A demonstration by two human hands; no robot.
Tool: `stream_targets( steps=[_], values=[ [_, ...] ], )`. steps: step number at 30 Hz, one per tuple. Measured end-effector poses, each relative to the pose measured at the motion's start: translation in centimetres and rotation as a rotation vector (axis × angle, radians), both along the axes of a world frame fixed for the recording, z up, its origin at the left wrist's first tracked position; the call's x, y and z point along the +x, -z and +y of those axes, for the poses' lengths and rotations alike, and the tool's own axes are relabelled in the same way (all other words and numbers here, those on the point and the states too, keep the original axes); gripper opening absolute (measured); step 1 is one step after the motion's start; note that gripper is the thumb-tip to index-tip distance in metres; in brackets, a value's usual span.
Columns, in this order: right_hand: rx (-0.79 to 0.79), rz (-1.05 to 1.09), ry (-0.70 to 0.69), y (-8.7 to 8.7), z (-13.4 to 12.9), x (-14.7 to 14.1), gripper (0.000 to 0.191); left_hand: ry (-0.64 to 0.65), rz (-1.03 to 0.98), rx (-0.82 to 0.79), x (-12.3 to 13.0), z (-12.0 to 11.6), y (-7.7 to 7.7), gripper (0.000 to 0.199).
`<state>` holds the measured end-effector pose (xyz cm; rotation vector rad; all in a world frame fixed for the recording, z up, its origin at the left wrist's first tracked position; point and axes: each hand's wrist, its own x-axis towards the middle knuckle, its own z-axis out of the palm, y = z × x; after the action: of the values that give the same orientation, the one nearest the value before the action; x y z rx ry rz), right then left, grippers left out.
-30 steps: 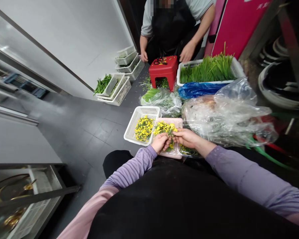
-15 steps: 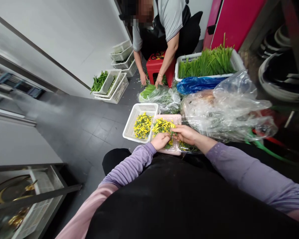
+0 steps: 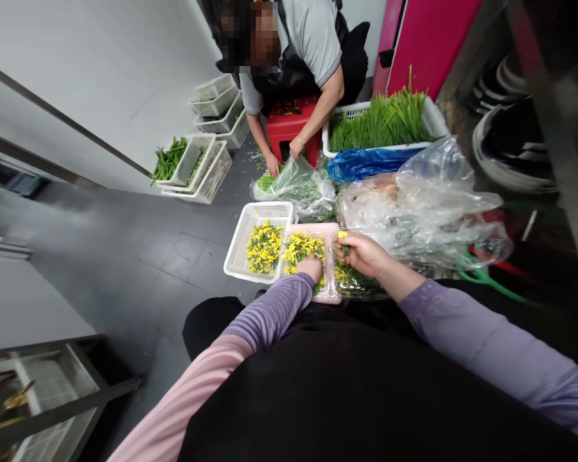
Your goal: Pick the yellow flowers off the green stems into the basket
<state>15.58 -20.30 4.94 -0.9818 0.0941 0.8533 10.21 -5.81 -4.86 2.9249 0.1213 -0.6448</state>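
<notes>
My left hand (image 3: 311, 268) reaches down into the yellow flowers (image 3: 302, 246) in a pink tray (image 3: 331, 293); its fingertips are hidden among them. To the right, my right hand (image 3: 361, 252) is closed on a small yellow-flowered stem (image 3: 343, 239), above the tray's right edge. Left of the pink tray, a white basket (image 3: 234, 249) holds more yellow flowers (image 3: 264, 248). A clear plastic container or bag (image 3: 359, 289) with green and yellow stems lies under my right hand.
Across from me, a person (image 3: 313, 38) bends over a bag of greens (image 3: 301, 186) beside a red stool (image 3: 289, 122). A basket of long green stalks (image 3: 380, 125), a blue bag (image 3: 366, 164) and clear bags (image 3: 428, 205) lie right. Stacked baskets (image 3: 212, 176) stand left.
My hands have moved apart, the left one down into the flowers in the pink tray. The view has shifted, and the other person's hands are now nearer the bag of greens.
</notes>
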Motion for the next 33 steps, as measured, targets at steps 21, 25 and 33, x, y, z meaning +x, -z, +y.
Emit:
stream_targets(
  steps=[21,25,33],
  values=[
    [-0.695,-0.938,-0.340,2.0,2.4,-1.5,0.026,-0.868,-0.225,-1.204,-2.9,1.5,-10.0,0.024],
    [-0.718,-1.065,-0.401,1.3,2.2,-1.6,0.022,-0.798,-0.097,-1.122,-3.3,1.7,-11.4,0.017],
    [-0.628,-1.094,-0.465,0.7,1.4,-1.3,0.012,-0.725,0.062,-1.145,-2.7,2.8,-12.2,0.015]
  ],
)
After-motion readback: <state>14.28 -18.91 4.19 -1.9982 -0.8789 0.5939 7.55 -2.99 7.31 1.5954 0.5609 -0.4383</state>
